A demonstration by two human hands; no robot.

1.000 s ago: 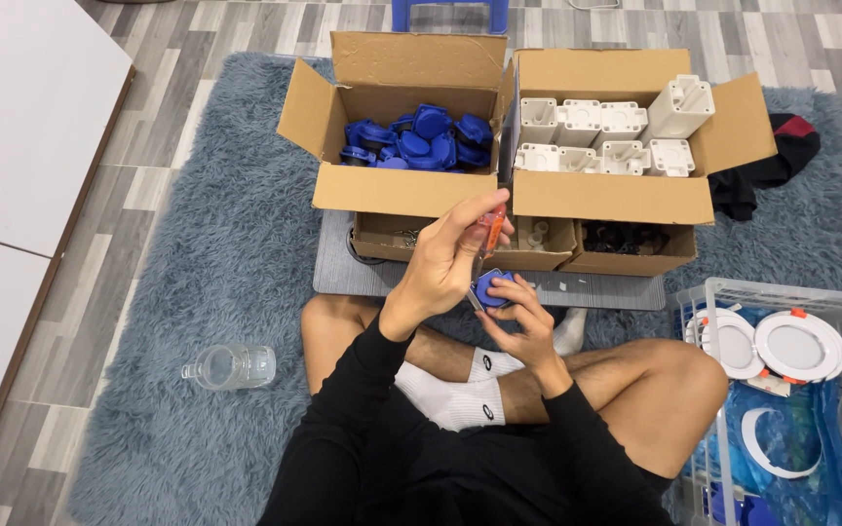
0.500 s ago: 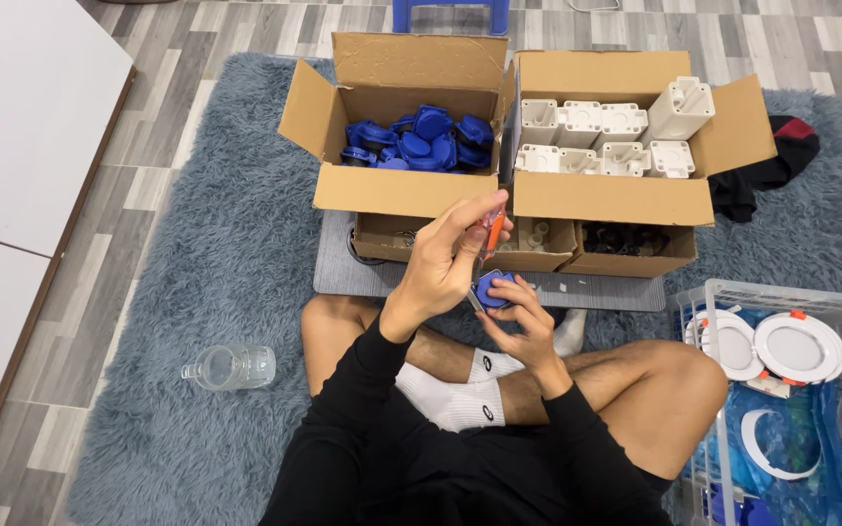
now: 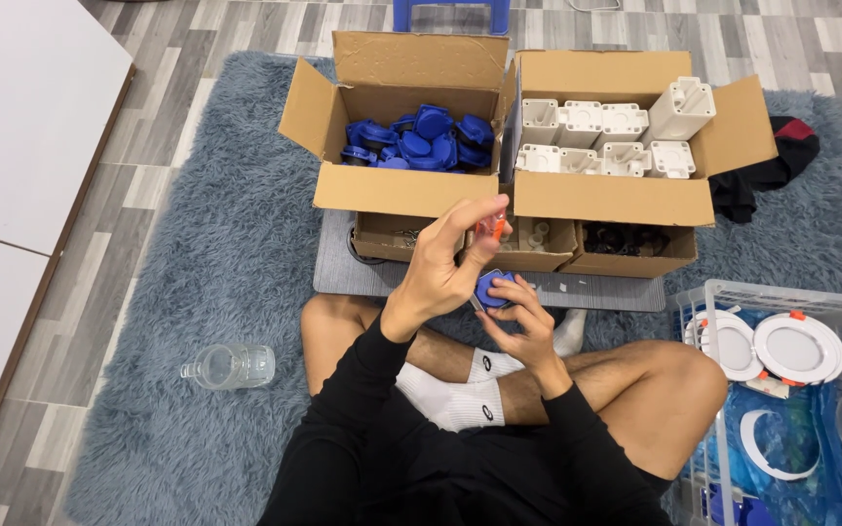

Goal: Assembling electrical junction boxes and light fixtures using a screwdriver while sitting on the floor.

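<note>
A small blue plastic part (image 3: 495,289) was held above the crossed legs, near the front edge of the grey rug (image 3: 197,244). It was cupped in the right hand (image 3: 523,321), whose fingers were closed round its rim. The left hand (image 3: 445,268) was clenched on an orange-handled tool (image 3: 492,227), its tip set down onto the part. The part was judged light, rigid and smooth, hence liable to slip; a grip at the rim, clear of the tool tip, was judged soundest. Like blue parts filled the left cardboard box (image 3: 403,188); white housings (image 3: 601,131) filled the right box (image 3: 616,200). A clear bottle (image 3: 231,366) lay on the rug's left part.
</note>
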